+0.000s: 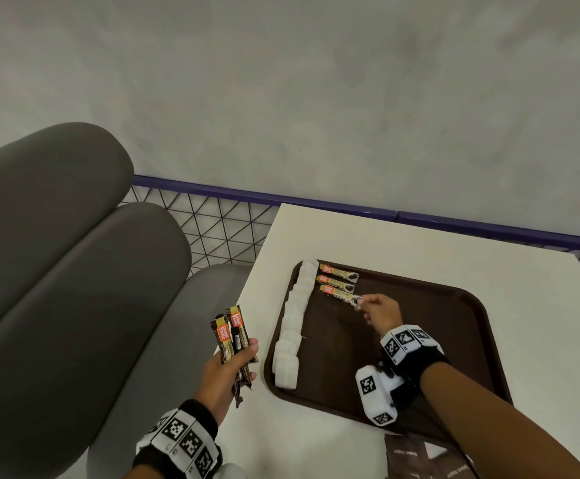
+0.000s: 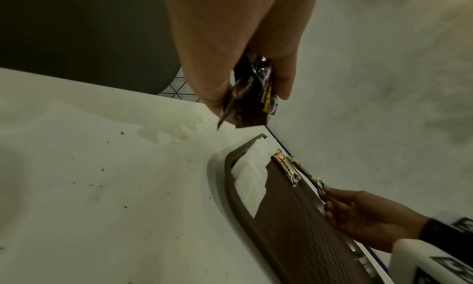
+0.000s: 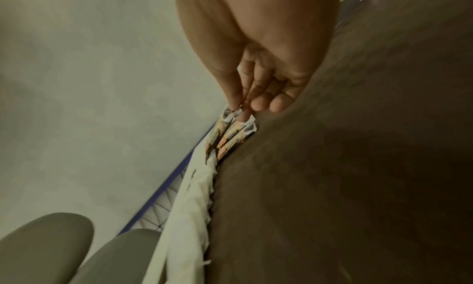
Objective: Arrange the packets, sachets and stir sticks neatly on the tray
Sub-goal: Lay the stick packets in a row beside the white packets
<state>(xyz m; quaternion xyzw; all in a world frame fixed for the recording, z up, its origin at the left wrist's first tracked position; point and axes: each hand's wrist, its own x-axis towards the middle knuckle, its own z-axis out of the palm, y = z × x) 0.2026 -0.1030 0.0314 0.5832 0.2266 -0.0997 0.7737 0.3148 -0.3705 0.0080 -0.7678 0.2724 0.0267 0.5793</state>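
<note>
A brown tray (image 1: 426,347) lies on the white table. A row of white sachets (image 1: 293,323) runs along its left edge. Three orange-and-gold stick packets (image 1: 337,281) lie side by side at the tray's far left corner. My right hand (image 1: 362,302) pinches the right end of the nearest packet (image 1: 339,293); the right wrist view shows thumb and forefinger (image 3: 236,106) on its crimped end. Left of the tray, above the table edge, my left hand (image 1: 247,361) grips a bundle of stick packets (image 1: 233,340), seen close up as the dark bundle (image 2: 252,100).
A grey padded seat (image 1: 74,271) stands to the left of the table. A purple wire railing (image 1: 212,229) runs behind the table. Brown printed paper items (image 1: 416,458) lie at the near edge beside the tray. Most of the tray floor (image 2: 307,227) is bare.
</note>
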